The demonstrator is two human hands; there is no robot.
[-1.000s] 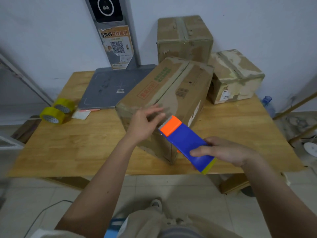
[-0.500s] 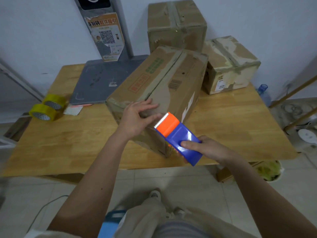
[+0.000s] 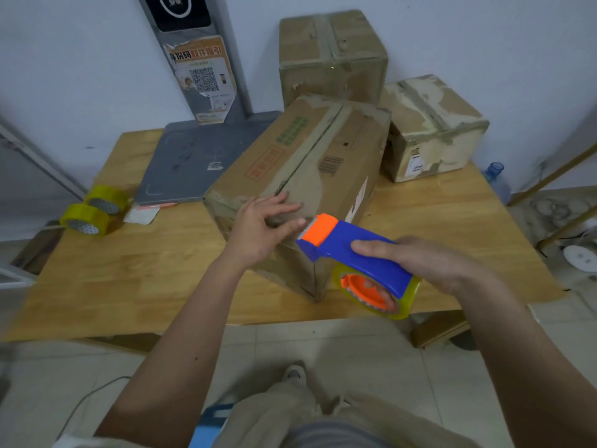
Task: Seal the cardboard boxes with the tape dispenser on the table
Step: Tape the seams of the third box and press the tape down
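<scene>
While gripping the tape dispenser [image 3: 352, 250] from above, right hand [image 3: 429, 263]: fingers curled over the blue body, thumb side hidden behind it. Orange toothed nose of the dispenser pointing up and left, just at the near top corner of the big cardboard box [image 3: 310, 185]; whether touching the cardboard, cannot tell. Yellowish tape roll on an orange hub hanging at the dispenser's lower end, out past the near edge of the desk [image 3: 135, 279].

Left hand [image 3: 261, 227] flat on the near end of the same box, fingers straight and spread, fingertips close beside the dispenser's orange nose, holding nothing.

Big box lying lengthwise on the desk, running from the near edge toward the back wall, its top seam showing a dark gap along the middle, red and green print on the left flap, a barcode on the right flap. Two smaller boxes behind it: one tall box [image 3: 332, 56] against the wall, striped with old tape, and one low box [image 3: 433, 124] to the right, patched with torn tape and bearing a white label on its front.

Two spare rolls of yellow tape [image 3: 97, 215] lying at the left edge of the desk, touching each other, with a small white card [image 3: 142, 215] just beside them. Grey flat board [image 3: 197, 160] behind these, carrying a grey post [image 3: 197, 56] with a QR-code poster. Blue water bottle [image 3: 496, 176] on the floor past the right edge of the desk.
</scene>
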